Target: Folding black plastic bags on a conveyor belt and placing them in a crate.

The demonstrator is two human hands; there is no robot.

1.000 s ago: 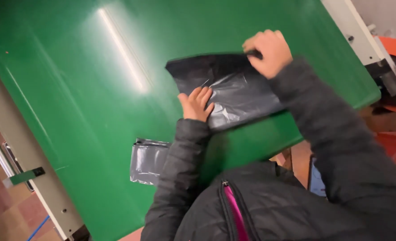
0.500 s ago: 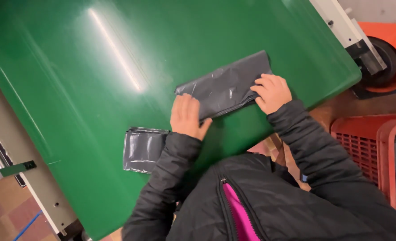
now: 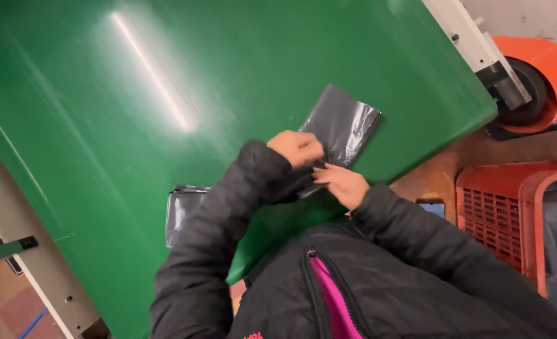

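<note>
Big glossy green table top (image 3: 134,125) under and left of the hands, bright light streak (image 3: 156,75) across it. Pale metal frame (image 3: 40,263) far left, reddish floor (image 3: 8,311) below. Right of the hands: orange roller (image 3: 542,69), red plastic crate (image 3: 498,220). Grey wall (image 3: 529,19) top right.

Green counter (image 3: 134,94) filled the view; second black folded bag (image 3: 181,210) lay at its near edge. Orange roller (image 3: 545,69) and red crate (image 3: 498,216) stood off right.
</note>
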